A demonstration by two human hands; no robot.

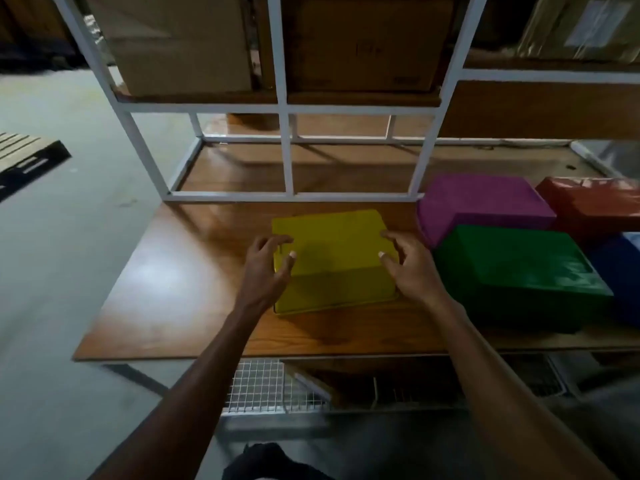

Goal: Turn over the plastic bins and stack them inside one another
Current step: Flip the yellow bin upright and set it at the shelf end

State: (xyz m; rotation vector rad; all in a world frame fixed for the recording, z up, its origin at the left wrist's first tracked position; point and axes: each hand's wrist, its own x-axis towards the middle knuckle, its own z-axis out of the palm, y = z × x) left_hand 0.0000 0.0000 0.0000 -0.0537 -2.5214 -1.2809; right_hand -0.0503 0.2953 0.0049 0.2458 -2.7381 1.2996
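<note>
A yellow plastic bin (332,247) lies upside down on the wooden table (166,306), its flat base facing up. My left hand (266,268) is at the bin's left side with fingers spread over the top edge. My right hand (405,265) is at its right side, fingers spread the same way. Whether either hand touches the bin is unclear. To the right lie more upside-down bins: a purple bin (485,206), a green bin (519,271), a red bin (595,206) and a blue bin (623,271) cut off by the frame edge.
A white metal rack frame (287,150) stands on the table behind the bins, with cardboard boxes (180,43) on its upper shelf. A wire mesh shelf (263,386) sits under the table. A wooden pallet (24,157) lies on the concrete floor at left.
</note>
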